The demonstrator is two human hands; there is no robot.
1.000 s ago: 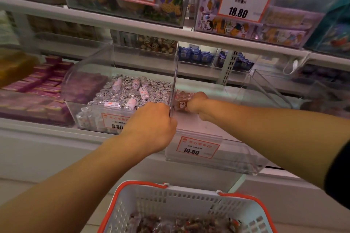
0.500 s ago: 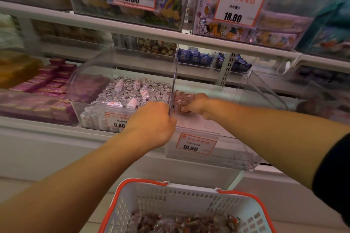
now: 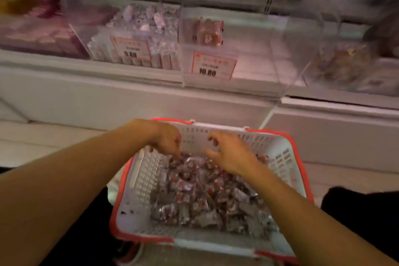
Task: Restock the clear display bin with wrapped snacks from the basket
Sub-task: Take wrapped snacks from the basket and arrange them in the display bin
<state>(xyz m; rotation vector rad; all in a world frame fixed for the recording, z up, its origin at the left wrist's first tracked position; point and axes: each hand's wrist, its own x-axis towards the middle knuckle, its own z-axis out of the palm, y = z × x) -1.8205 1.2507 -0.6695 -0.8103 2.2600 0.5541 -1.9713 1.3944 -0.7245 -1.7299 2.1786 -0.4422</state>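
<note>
1. We see a white basket [image 3: 142,179] with an orange-red rim low in the centre of the frame, its slotted walls pale and its floor heaped with wrapped snacks [image 3: 200,196].
2. The snacks look small, in crinkled clear or silvery wrap with dark red and brown showing through; the picture is blurred, so we read no print on them.
3. Our left hand [image 3: 167,141] dips over the basket's far left corner, fingertips down among the top snacks; whether it pinches one we cannot tell.
4. Our right hand [image 3: 232,153] hovers just above the heap, fingers spread and apart, holding nothing.
5. In the upper centre of the frame stands the clear display bin [image 3: 254,67], a 10.80 price tag [image 3: 212,67] on its front.
6. A few of the same snacks [image 3: 207,31] lie at its back left.
7. Left of it, touching, a neighbouring bin [image 3: 129,34] is full of small pale sweets.
</note>
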